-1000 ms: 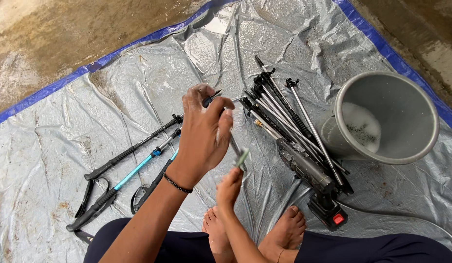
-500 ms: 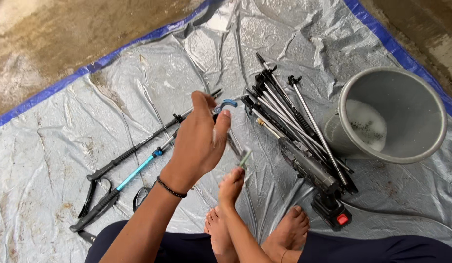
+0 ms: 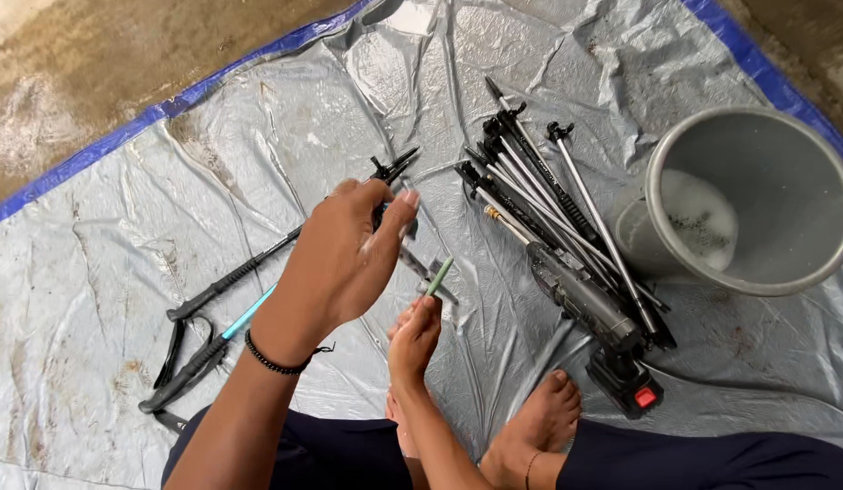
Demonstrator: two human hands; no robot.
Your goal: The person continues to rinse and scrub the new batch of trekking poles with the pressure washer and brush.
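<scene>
Two hands meet over the middle of the grey tarp (image 3: 122,245): the left hand (image 3: 344,259) curls loosely around a black pole (image 3: 258,263), while the right hand (image 3: 414,331) pinches a small green stick (image 3: 438,275), poles bundled beside a grey bucket (image 3: 757,272).

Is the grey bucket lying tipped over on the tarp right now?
No. The grey bucket stands upright on the tarp, its open mouth facing up with foamy water inside.
</scene>
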